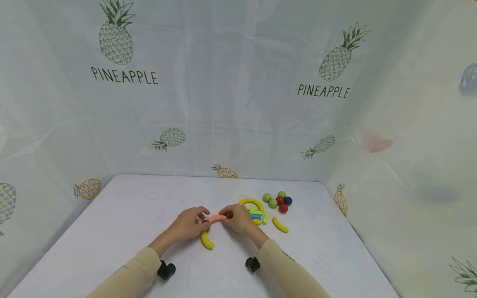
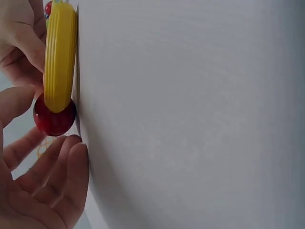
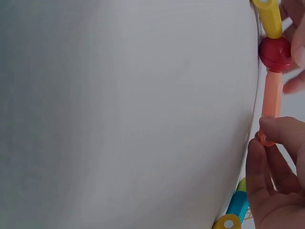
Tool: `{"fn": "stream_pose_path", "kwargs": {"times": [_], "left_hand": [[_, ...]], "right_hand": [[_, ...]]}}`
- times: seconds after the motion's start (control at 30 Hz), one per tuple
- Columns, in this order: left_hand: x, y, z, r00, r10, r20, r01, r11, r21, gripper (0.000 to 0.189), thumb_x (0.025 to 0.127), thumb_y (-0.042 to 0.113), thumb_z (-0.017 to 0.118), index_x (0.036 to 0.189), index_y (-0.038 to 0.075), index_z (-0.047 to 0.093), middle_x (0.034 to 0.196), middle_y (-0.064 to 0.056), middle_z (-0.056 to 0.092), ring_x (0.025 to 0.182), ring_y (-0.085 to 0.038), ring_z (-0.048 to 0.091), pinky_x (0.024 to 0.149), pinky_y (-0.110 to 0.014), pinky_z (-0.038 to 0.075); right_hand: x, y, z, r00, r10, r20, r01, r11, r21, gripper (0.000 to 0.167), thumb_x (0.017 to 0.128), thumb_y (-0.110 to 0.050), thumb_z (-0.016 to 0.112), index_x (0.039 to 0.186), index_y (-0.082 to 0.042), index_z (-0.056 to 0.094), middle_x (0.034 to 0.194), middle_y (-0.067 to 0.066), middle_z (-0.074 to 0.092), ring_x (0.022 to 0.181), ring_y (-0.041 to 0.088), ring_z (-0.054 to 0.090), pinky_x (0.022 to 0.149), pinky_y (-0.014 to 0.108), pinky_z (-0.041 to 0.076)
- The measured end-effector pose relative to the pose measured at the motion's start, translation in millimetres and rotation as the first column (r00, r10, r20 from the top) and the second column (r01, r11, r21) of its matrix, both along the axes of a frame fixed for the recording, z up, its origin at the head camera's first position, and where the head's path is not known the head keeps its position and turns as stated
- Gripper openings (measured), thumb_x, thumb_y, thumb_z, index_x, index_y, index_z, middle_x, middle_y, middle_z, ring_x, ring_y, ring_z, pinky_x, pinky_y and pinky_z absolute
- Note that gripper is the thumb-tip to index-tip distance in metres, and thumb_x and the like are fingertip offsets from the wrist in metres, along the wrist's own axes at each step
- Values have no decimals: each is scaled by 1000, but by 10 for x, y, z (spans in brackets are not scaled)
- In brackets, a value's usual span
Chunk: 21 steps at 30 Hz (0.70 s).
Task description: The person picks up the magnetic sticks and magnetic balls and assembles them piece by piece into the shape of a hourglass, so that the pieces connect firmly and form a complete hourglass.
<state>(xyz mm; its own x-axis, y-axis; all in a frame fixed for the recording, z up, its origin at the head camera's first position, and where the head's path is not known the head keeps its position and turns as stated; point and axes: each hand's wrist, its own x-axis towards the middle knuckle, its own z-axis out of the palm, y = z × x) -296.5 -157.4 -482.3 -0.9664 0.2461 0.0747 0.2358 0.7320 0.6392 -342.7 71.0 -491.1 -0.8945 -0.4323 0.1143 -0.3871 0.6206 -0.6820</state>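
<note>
A red ball (image 2: 55,117) joins a yellow curved stick (image 2: 60,57) and a salmon-pink stick (image 3: 272,93) on the table. In the right wrist view, the two sticks meet it from opposite sides. My right hand (image 1: 236,217) pinches the far end of the pink stick between thumb and fingers. Around the ball, my left hand (image 1: 188,223) spreads its thumb and fingers loosely. Small gaps show between those fingertips and the ball in the left wrist view. Toward me from the ball, the yellow stick lies on the white surface.
Beyond my right hand lie a yellow arch (image 1: 251,201), several short blue, green and yellow sticks (image 1: 255,214), and a single yellow curved stick (image 1: 280,225). Farther back sit several green, red and blue balls (image 1: 273,203). A pineapple-print curtain (image 1: 223,103) hangs behind the table (image 1: 149,198).
</note>
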Motion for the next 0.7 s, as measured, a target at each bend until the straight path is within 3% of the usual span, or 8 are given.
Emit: {"fn": "stream_pose_path", "kwargs": {"times": [0.13, 0.3, 0.5, 0.7], "left_hand": [[-67, 12, -28, 999, -43, 16, 42, 998, 56, 35, 96, 26, 81, 128, 15, 71, 112, -2, 74, 92, -14, 66, 74, -31, 58], [-121, 17, -25, 994, -96, 44, 89, 986, 140, 31, 98, 23, 79, 124, 10, 72, 105, -4, 76, 78, -13, 70, 67, -29, 58], [-167, 52, -16, 996, -67, 54, 60, 991, 117, 29, 96, 30, 81, 119, 13, 74, 105, -2, 77, 76, -11, 66, 67, -29, 56], [-211, 87, -52, 995, -37, 93, 26, 993, 114, 16, 97, 19, 78, 113, 17, 75, 100, -1, 75, 75, -14, 65, 70, -31, 54]], "right_hand": [[-3, -14, -10, 1000, -1, 7, 1, 1000, -15, 17, 93, -9, 83, 108, -14, 82, 98, -5, 77, 85, 9, 66, 78, 25, 58], [-2, -25, -24, 1000, 8, -6, -8, 999, -33, 15, 92, -9, 83, 107, -12, 82, 95, -4, 76, 83, 9, 66, 74, 24, 59], [11, -17, -16, 1000, 5, 4, -5, 999, -53, 15, 92, -7, 82, 106, -12, 82, 92, -5, 75, 80, 8, 64, 71, 22, 58], [9, -10, -5, 1000, 8, 23, -7, 998, -65, 15, 93, -7, 82, 107, -12, 82, 92, -5, 75, 79, 8, 63, 72, 22, 57]]}}
